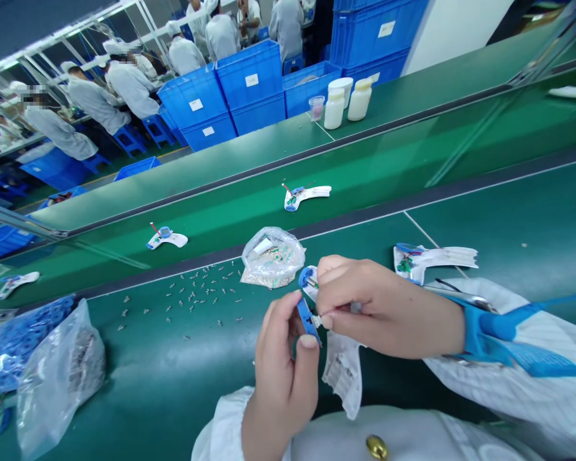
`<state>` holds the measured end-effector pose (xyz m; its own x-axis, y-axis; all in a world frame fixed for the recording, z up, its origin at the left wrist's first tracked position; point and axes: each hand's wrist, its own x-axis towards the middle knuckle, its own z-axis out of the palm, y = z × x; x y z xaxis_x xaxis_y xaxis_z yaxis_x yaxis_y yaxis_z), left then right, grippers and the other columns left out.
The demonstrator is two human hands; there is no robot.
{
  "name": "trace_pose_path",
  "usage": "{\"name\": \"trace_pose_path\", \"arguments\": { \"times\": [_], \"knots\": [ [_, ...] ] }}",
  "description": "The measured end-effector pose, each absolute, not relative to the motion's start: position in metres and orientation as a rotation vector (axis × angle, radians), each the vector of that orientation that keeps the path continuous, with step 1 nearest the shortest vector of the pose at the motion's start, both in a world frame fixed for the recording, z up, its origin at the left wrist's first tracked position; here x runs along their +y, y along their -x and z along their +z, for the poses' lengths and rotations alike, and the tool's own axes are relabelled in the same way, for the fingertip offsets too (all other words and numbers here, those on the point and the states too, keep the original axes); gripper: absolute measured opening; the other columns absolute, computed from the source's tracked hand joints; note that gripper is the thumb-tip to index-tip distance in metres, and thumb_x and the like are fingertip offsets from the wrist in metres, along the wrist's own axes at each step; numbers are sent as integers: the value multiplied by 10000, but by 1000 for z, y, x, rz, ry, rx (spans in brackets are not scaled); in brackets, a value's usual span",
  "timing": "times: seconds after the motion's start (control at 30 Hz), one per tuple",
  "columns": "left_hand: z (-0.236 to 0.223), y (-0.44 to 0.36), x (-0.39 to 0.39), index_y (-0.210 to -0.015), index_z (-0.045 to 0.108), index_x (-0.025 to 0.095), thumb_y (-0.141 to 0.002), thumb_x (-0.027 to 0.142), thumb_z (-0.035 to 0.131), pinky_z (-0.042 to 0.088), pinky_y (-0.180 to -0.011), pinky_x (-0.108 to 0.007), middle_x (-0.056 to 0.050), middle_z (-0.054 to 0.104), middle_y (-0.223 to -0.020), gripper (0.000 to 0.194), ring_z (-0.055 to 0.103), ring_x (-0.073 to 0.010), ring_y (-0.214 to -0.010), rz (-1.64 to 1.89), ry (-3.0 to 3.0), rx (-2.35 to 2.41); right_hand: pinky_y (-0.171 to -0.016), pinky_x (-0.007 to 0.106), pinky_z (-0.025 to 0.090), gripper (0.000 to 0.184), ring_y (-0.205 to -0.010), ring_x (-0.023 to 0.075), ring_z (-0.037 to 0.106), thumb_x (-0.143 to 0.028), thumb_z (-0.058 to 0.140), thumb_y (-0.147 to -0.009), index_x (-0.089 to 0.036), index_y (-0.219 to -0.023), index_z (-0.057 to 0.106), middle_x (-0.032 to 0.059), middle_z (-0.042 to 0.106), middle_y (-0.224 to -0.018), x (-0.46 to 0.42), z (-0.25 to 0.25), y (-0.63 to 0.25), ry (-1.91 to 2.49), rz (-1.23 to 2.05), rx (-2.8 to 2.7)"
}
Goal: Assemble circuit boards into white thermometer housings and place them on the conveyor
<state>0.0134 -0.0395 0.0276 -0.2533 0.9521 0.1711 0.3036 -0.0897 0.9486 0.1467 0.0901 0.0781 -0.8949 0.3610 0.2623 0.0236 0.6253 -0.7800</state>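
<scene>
My left hand [283, 371] pinches a small blue plastic part [308, 318] between thumb and fingers, just above the green bench. My right hand [374, 307] is closed in a pinch against the same piece, gripping a small metal bit at its tip; a white housing [342, 368] with a printed label hangs below both hands. A blue strap [489, 333] circles my right wrist. Several tiny metal parts [192, 298] lie scattered on the bench to the left. A clear bag of small components [272, 257] sits just beyond my hands.
Another white-and-blue housing [432, 259] lies right of my hands. Similar units [306, 195] [167, 239] rest on the conveyor belt [365, 173]. Two plastic bags [57, 374] sit at the left. White bottles [350, 99] and blue crates [249, 89] stand beyond; other people in white coats work at the back left.
</scene>
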Motion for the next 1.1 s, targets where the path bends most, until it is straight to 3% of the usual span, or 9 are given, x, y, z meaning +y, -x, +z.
{"name": "trace_pose_path", "arguments": {
  "times": [0.17,0.33,0.67,0.83,0.97,1.1],
  "knots": [
    [30,-10,-39,-1410,323,324,-975,239,380,472,-760,-293,-65,572,-1136,447,553,-194,-906,1210,-1680,1651,-645,258,305,262,-603,105,374,-69,426,-778,-153,-531,450,-11,461,-528,90,78,-147,331,1165,-2456],
    [37,-13,-41,-1463,152,276,-959,283,392,511,-813,-357,-141,525,-1272,558,600,-247,-1026,960,-1827,1759,-673,266,304,250,-596,98,375,-57,444,-754,-145,-519,438,-15,477,-525,86,77,-149,318,1216,-2469],
    [43,-46,-36,-1238,339,130,-857,211,385,539,-586,-530,-281,636,-1063,393,687,-412,-813,793,-1882,2321,-694,274,309,264,-584,97,329,-70,429,-764,-153,-529,341,-25,388,-512,80,78,-153,301,1260,-2387],
    [44,-46,-33,-1239,366,160,-834,213,417,535,-617,-514,-235,651,-1049,412,682,-388,-831,781,-1808,2273,-685,254,330,297,-585,92,346,-78,446,-780,-150,-504,363,-27,389,-495,84,77,-155,326,1336,-2364],
    [48,-36,-28,-1384,251,196,-893,251,420,530,-768,-461,-194,557,-1258,522,638,-311,-985,720,-1720,1994,-668,226,364,295,-651,104,446,-119,479,-816,-149,-524,509,-15,511,-528,97,69,-156,391,1494,-2427],
    [46,-27,-24,-1437,221,174,-880,326,479,501,-809,-449,-188,507,-1255,633,591,-291,-979,763,-1599,1978,-656,219,431,208,-706,123,565,-232,582,-808,-145,-640,668,1,628,-672,144,50,-169,891,1476,-2336]
  ]
}}
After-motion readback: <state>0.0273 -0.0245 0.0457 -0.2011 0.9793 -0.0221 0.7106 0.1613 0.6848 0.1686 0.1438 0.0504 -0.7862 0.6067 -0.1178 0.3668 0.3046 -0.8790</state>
